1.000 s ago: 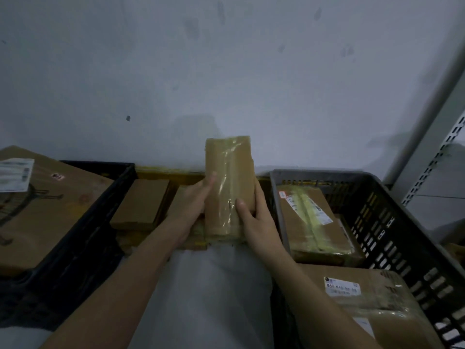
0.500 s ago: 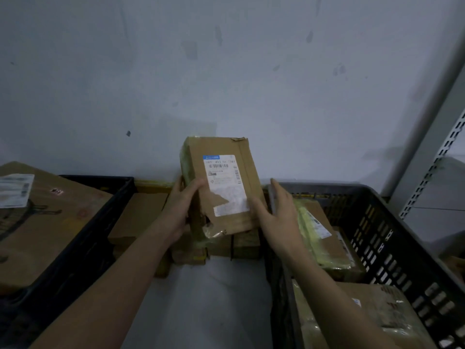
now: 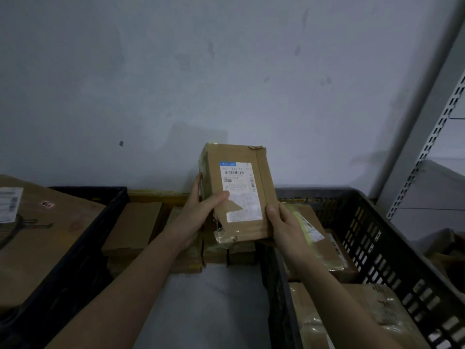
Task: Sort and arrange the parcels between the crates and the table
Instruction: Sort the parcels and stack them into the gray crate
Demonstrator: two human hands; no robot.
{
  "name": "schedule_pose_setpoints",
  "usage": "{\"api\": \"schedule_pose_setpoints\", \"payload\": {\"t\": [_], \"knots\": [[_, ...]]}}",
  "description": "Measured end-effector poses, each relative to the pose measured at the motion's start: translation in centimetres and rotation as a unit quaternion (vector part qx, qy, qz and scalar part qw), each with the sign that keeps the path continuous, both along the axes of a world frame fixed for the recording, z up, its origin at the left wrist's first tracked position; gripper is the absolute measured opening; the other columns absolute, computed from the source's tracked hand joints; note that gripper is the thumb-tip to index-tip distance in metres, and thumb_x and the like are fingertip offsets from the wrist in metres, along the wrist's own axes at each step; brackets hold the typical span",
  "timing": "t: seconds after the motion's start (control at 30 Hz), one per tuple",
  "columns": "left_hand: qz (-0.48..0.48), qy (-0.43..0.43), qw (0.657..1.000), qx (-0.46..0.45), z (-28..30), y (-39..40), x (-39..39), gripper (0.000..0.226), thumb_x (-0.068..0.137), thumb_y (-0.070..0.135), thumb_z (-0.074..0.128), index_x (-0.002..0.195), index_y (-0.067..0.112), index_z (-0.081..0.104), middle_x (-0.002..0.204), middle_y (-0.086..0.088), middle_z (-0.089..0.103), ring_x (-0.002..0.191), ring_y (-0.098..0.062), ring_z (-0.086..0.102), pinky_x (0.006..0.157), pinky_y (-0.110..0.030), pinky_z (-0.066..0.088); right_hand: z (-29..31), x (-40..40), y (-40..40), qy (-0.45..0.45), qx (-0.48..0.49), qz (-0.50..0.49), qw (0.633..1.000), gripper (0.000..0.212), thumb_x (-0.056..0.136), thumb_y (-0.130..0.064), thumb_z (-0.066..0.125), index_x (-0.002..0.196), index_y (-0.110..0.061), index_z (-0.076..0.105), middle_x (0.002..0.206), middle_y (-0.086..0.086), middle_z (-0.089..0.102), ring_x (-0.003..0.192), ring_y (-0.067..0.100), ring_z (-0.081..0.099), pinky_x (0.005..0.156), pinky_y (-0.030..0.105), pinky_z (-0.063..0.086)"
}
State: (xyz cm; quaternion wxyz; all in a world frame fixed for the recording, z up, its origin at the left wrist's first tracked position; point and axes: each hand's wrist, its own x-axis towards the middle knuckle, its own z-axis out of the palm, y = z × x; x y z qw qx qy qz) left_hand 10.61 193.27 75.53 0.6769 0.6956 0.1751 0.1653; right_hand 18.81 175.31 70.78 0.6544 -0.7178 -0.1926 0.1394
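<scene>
while both our hands are raised in front of the pale wall (image 3: 226,71), we hold one small brown cardboard parcel with a white shipping label (image 3: 237,192) upright above the table, label facing us. we count two crates: a black plastic crate (image 3: 83,238) at left with one large brown box (image 3: 37,238) in it, and a grey slotted plastic crate (image 3: 377,245) at right holding at least three taped parcels (image 3: 324,250). our left hand (image 3: 198,217) grasps the parcel's left edge, thumb across the front and fingers wrapped behind; our right hand (image 3: 284,227) clasps its lower right corner, thumb on the front. between the crates, several flat brown boxes (image 3: 136,222) lie against the wall on the white table (image 3: 206,308), directly below the held parcel. a perforated metal shelf upright (image 3: 427,147) stands at far right.
</scene>
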Motion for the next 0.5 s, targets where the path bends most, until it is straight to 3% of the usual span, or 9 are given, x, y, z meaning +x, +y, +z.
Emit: {"api": "schedule_pose_setpoints", "payload": {"t": [0.13, 0.23, 0.37, 0.5], "knots": [[0.023, -0.022, 0.999, -0.038, -0.1, -0.5, 0.2, 0.074, 0.091, 0.032, 0.068, 0.151, 0.039, 0.025, 0.115, 0.013, 0.063, 0.094, -0.001, 0.063, 0.071, -0.022, 0.049, 1.4, -0.5, -0.5, -0.040, -0.010, -0.025, 0.999, 0.044, 0.101, -0.043, 0.049, 0.143, -0.036, 0.040, 0.132, -0.012, 0.055, 0.120, 0.016, 0.058, 0.095, 0.049, 0.055], [0.015, -0.030, 0.997, -0.067, -0.3, -1.1, 0.7, 0.075, 0.089, 0.035, 0.069, 0.151, 0.039, 0.027, 0.118, 0.007, 0.065, 0.102, -0.012, 0.067, 0.088, -0.039, 0.056, 2.3, -0.9, -1.2, -0.079, -0.004, -0.051, 0.996, 0.053, 0.102, -0.033, 0.051, 0.150, -0.038, 0.029, 0.136, -0.015, 0.045, 0.121, 0.012, 0.053, 0.096, 0.049, 0.055], [0.016, -0.035, 0.998, -0.059, -0.2, -2.8, 1.7, 0.070, 0.089, 0.038, 0.068, 0.148, 0.035, 0.031, 0.114, 0.010, 0.065, 0.100, -0.008, 0.066, 0.072, -0.024, 0.052, 2.1, -0.7, -2.8, -0.137, -0.031, -0.080, 0.987, 0.058, 0.103, -0.035, 0.049, 0.151, -0.046, 0.021, 0.153, -0.008, 0.041, 0.132, 0.015, 0.050, 0.098, 0.050, 0.054], [0.037, -0.045, 0.997, -0.047, 0.1, -5.5, 3.3, 0.065, 0.091, 0.039, 0.066, 0.147, 0.031, 0.033, 0.113, 0.009, 0.063, 0.098, -0.008, 0.065, 0.068, -0.021, 0.049, 1.5, 1.1, -4.7, -0.180, -0.066, -0.084, 0.978, 0.052, 0.099, -0.041, 0.052, 0.145, -0.049, 0.031, 0.148, -0.011, 0.046, 0.133, 0.014, 0.048, 0.101, 0.049, 0.051]]}}
